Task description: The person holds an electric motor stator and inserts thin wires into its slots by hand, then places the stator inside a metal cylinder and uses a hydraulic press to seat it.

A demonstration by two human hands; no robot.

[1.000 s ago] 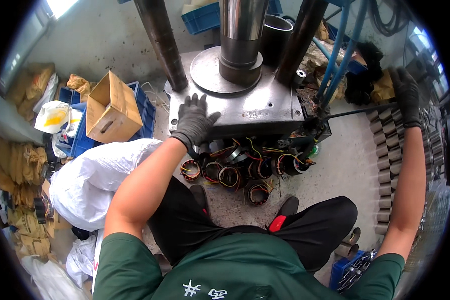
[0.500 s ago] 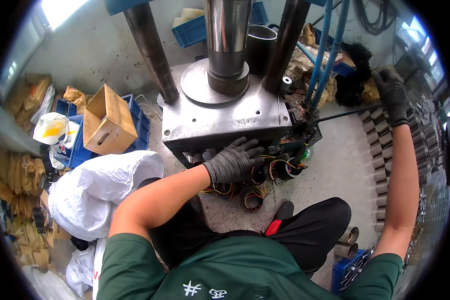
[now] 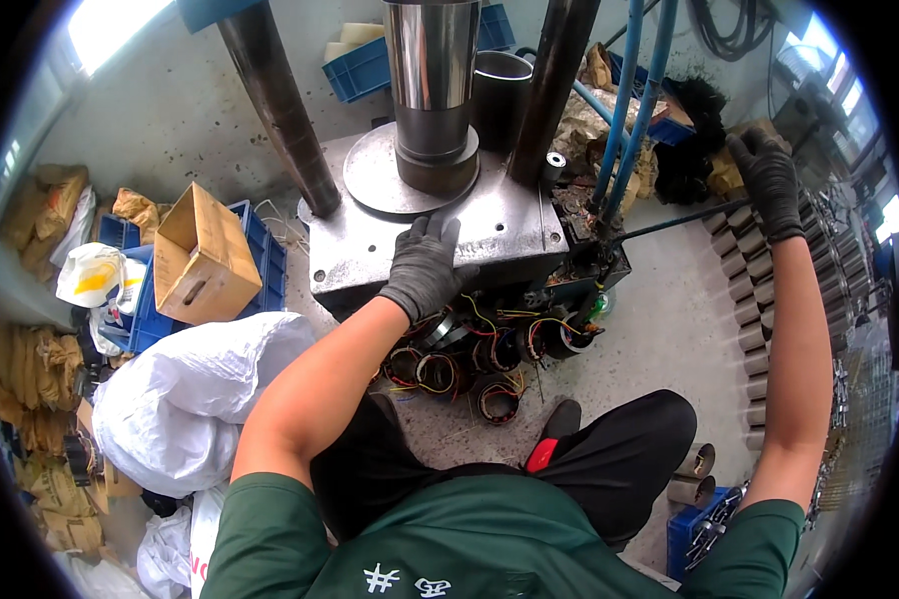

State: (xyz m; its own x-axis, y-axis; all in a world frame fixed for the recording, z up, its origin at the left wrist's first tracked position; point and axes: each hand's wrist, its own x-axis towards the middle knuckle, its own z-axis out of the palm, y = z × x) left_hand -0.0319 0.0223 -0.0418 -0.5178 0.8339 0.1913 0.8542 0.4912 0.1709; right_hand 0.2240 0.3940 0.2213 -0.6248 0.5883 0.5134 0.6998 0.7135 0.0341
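An open cardboard box [image 3: 213, 262] and a blue crate [image 3: 270, 258] stand near a crumpled white sack [image 3: 185, 404].

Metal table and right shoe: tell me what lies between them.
In the head view, a cluster of wire-wound rings lies between the metal table and the right shoe, then a strip of floor nearer the shoe.
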